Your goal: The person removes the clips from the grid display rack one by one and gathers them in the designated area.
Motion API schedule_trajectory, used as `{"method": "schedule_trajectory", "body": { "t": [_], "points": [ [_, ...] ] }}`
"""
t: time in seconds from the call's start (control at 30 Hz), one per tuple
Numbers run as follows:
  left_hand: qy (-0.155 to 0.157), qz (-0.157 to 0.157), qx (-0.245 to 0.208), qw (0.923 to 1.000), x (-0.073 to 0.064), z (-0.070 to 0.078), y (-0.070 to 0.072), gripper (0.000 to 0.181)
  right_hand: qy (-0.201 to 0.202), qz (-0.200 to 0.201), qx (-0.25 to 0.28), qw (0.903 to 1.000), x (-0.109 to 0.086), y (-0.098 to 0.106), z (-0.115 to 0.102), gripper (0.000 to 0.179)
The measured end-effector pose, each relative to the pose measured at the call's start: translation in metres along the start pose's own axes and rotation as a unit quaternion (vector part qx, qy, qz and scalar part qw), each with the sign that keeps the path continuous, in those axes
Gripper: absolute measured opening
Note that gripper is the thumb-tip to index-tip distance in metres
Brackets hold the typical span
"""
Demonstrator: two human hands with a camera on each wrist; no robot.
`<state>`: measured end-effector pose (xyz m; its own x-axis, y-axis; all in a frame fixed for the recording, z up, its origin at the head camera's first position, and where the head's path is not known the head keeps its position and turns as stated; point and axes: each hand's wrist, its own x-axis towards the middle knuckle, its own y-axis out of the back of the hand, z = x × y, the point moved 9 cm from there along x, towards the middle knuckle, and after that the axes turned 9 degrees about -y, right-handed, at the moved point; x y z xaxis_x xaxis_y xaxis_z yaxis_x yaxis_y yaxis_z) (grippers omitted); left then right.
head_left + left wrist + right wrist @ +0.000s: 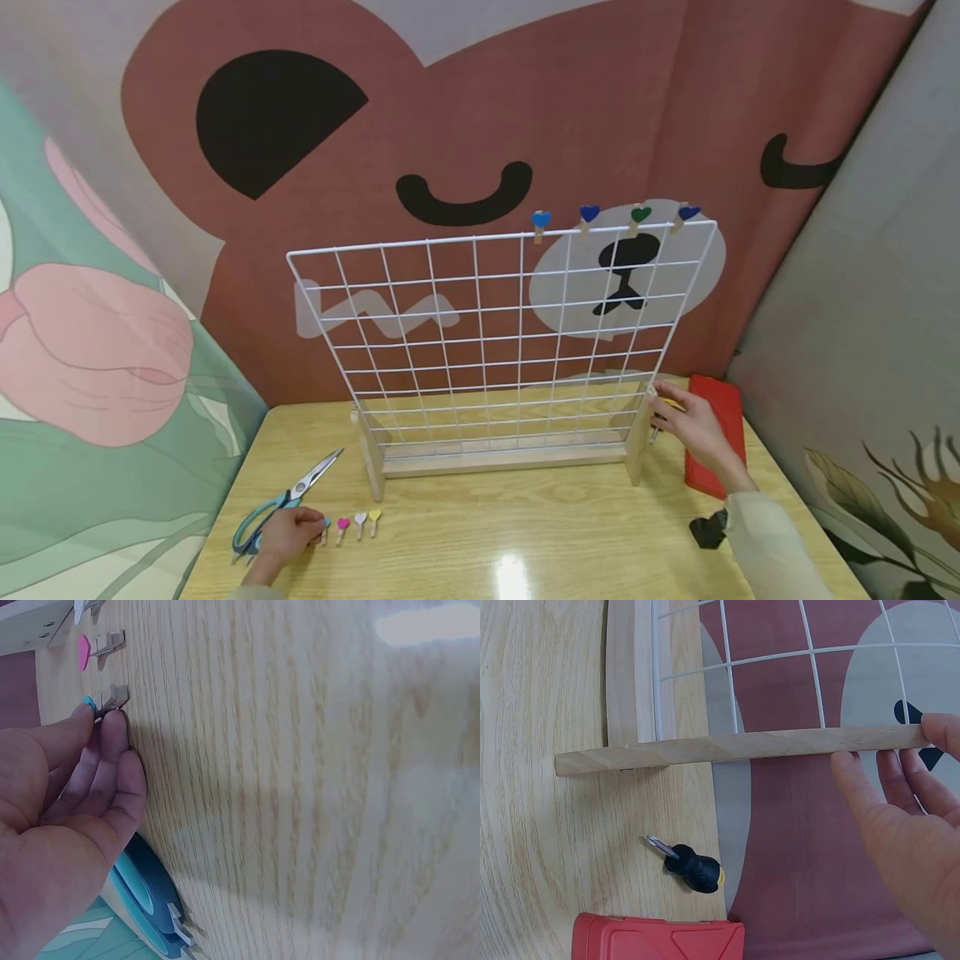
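Presently, the blue-heart clip [114, 698] is pinched by the left hand [287, 535], between thumb and fingertips, at the left front of the table [525, 525], beside the pink-heart clip [342, 527]. Its long axis is directed roughly from near to far, the heart end pointing to the back. The right post [780, 745] of the wooden stand [502, 461] is touched by the right hand [697, 427]; whether it is gripped cannot be told.

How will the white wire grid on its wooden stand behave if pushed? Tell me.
The grid is probably stiff, standing without visible sag. Pushed near the top, it may tip, as it rises well above its wooden stand.
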<state>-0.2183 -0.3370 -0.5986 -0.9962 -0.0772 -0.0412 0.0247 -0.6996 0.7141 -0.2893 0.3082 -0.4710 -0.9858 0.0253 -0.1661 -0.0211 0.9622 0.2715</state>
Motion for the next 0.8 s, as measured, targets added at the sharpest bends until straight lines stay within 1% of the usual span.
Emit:
{"method": "schedule_trajectory", "body": {
  "t": [0.17,0.3,0.43,0.53,0.57,0.67,0.7,0.8],
  "points": [
    [-0.007,0.003,0.008,0.9999,0.000,0.004,0.000,0.011,0.005,0.000,0.004,1.0000,0.000,0.001,0.000,0.064],
    [-0.015,-0.005,0.010,0.9998,0.000,0.006,0.000,0.011,0.007,0.000,0.010,0.9999,-0.001,0.001,0.000,0.063],
    [-0.024,-0.008,0.026,0.9993,-0.002,0.007,0.008,0.011,0.003,-0.001,0.014,0.9999,-0.001,-0.001,0.000,0.062],
    [-0.034,0.000,0.047,0.9983,-0.004,0.010,0.018,0.009,0.001,-0.002,0.011,0.9999,-0.002,-0.001,0.001,0.062],
    [-0.036,0.001,0.045,0.9984,-0.004,0.012,0.021,0.010,0.002,-0.002,0.012,0.9999,-0.002,-0.001,0.001,0.062],
    [-0.044,0.013,0.028,0.9985,-0.004,0.023,0.032,0.011,0.007,-0.001,0.011,0.9999,-0.003,-0.001,0.000,0.061],
    [-0.047,0.013,0.021,0.9986,-0.003,0.029,0.035,0.012,0.009,-0.001,0.012,0.9999,-0.003,-0.001,-0.001,0.061],
    [-0.067,-0.003,-0.010,0.9977,0.000,0.049,0.038,0.014,0.011,0.002,0.016,0.9998,-0.002,0.001,-0.002,0.061]
  ]
}}
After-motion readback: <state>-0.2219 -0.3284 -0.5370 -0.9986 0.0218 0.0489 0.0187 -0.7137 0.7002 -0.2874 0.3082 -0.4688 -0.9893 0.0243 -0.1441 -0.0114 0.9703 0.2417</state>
